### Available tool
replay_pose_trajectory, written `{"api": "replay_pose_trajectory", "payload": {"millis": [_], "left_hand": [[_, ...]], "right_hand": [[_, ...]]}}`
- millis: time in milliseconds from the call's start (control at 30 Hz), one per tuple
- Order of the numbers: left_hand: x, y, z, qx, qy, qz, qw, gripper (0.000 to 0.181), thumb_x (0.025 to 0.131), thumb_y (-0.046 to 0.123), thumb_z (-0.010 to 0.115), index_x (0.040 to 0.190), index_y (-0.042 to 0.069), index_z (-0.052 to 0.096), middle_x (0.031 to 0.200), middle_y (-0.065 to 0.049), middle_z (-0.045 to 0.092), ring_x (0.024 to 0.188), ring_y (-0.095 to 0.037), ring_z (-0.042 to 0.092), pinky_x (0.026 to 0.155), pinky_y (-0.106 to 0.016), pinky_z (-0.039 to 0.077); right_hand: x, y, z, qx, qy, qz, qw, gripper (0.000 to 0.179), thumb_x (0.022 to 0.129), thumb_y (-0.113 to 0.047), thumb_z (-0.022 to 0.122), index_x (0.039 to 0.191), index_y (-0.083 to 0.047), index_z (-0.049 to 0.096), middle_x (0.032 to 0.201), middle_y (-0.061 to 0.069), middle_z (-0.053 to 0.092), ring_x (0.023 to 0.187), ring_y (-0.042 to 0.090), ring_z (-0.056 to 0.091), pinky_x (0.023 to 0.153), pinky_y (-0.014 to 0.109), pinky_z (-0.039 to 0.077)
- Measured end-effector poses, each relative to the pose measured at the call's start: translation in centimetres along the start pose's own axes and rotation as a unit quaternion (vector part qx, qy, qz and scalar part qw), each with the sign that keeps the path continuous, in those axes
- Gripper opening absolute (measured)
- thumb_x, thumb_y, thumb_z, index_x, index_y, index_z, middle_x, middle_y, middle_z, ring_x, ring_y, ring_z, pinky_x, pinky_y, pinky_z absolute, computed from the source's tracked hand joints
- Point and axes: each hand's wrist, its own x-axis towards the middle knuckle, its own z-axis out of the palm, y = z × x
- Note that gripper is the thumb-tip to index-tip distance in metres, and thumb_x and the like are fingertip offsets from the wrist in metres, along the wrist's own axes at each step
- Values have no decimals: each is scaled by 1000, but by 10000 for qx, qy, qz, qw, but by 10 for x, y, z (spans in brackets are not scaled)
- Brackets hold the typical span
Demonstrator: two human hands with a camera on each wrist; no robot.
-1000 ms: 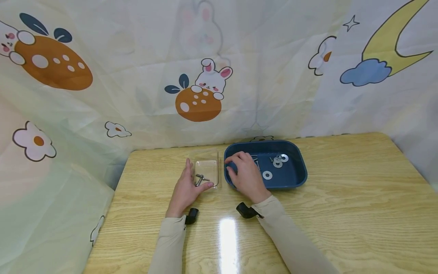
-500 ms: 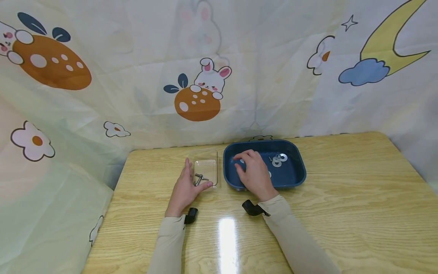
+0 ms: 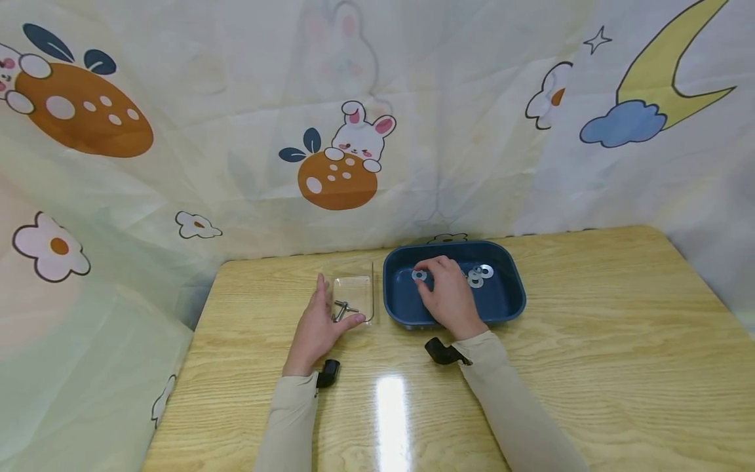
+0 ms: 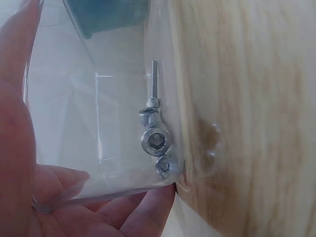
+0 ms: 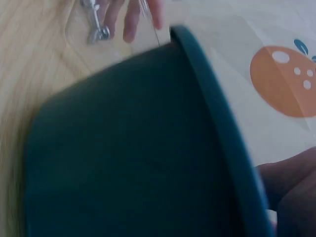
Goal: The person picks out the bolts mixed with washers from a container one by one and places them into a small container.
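My left hand lies round the near left corner of a clear plastic box, fingers along its left wall and thumb along its front. Several metal socket-head bolts rest in the box near that corner. My right hand is over the dark blue bin, with its index finger and thumb curved and a gap between them. In that gap a flat metal washer shows. More washers lie at the bin's right; the hand hides the middle. The right wrist view is mostly filled by the bin's outer wall.
Box and bin stand side by side near the back of the wooden table. A patterned curtain hangs right behind the table's back edge. Black wrist cameras are strapped at both sleeves.
My right hand has moved right within the bin, from its left rim toward the middle, uncovering the washer at the left. The left hand stays at the clear box.
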Motion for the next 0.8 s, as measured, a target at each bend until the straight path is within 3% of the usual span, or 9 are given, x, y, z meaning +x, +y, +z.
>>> {"api": "replay_pose_trajectory", "payload": {"millis": [567,800], "left_hand": [[0,0,-1,62,70,91,9999,122,65,69,67,147,25,-12,149,-11,27,123,-32,45,101,-48,35],[1,0,-1,58,-21,72,10000,123,64,72,64,147,25,-13,150,-10,26,124,-32,44,101,-47,35]], "right_hand": [[5,15,-3,-398,-779,332,9956,42,82,-18,71,120,-4,57,112,15,56,102,31,51,88,44,43],[4,17,-4,-582,-1005,857,9895,46,82,-19,70,121,0,57,114,20,55,105,36,50,85,48,46]]}}
